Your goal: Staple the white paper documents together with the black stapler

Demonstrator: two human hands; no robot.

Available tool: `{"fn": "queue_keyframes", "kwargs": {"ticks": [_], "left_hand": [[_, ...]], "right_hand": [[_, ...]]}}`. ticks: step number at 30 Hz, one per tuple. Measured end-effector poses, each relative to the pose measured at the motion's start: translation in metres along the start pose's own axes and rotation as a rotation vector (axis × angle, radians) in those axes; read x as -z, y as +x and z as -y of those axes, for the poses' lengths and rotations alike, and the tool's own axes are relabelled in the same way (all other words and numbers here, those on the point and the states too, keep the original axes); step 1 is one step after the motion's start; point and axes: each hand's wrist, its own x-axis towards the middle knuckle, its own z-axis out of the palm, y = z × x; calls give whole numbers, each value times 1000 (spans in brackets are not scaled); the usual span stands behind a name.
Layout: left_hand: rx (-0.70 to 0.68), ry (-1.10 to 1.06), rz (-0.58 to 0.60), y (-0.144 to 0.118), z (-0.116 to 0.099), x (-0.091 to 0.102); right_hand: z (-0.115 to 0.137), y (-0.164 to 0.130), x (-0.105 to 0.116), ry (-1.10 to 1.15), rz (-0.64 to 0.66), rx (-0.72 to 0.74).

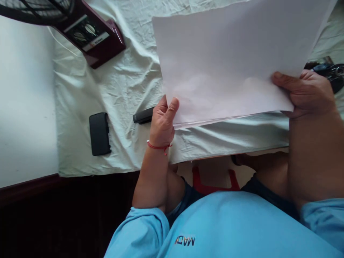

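Note:
A stack of large white paper sheets [225, 64] is held up above the cloth-covered table, tilted a little, its near edge showing more than one layer. My left hand [163, 120] grips the near left corner, thumb on top and fingers underneath. On the opposite side, my right hand [309, 91] pinches the near right part of the sheets, its thumb lying on the upper face. Partly hidden behind my left hand is a dark stapler-like object [143, 115] on the cloth. The paper covers much of the table behind it.
A black phone-like object [99, 134] lies on the pale green tablecloth [126, 150] at the left. A maroon fan base [104, 46] stands at the back left, its cord by the white wall [27, 107]. Dark cluttered items [337, 77] sit at the far right. A red stool [197, 181] shows below the table.

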Motion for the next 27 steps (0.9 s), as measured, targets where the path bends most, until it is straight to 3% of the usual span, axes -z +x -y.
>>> {"fn": "queue_keyframes", "kwargs": {"ticks": [7,12,15,21,27], "left_hand": [[-87,127,150,1,2,15],[-122,147,196,3,5,20],[-123,113,159,2,3,19],[21,100,-24,-5,-7,13],[-15,94,-63,-4,-9,9]], "right_hand": [[6,4,0,-21,-65,-117],[10,4,3,-26,-32,-145],[10,6,6,-69,-46,-169],[2,9,9,-39,13,-18],[-3,11,13,-91,-15,63]]}}
